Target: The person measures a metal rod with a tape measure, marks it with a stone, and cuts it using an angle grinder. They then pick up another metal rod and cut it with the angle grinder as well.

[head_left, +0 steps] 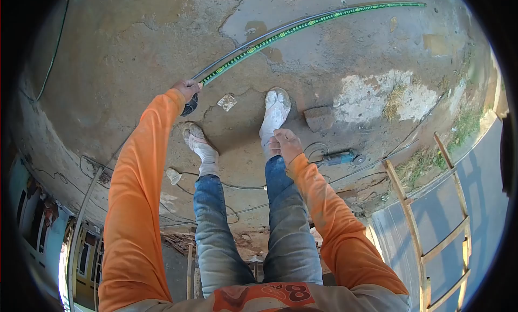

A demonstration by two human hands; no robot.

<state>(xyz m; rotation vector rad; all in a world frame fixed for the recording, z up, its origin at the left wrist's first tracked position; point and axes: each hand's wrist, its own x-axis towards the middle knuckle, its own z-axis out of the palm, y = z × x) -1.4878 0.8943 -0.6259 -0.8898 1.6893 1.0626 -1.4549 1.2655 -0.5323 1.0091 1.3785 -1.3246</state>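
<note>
My left hand [186,90] is closed around the near end of a green tape measure [280,36] and a thin grey rod [243,46] lying along it. The tape's marked blade stretches out in an arc towards the upper right. Below this hand shows a dark object [190,105], probably the tape's case, partly covered by the fingers. My right hand [286,144] hangs over the right shin with its fingers curled together; whether anything small is between them is hidden.
An angle grinder [340,158] with its cord lies on the ground at the right, near a brown block [319,119]. Cables cross behind my feet. A wooden ladder [445,240] stands at lower right. A small broken tile [227,101] lies between hand and foot.
</note>
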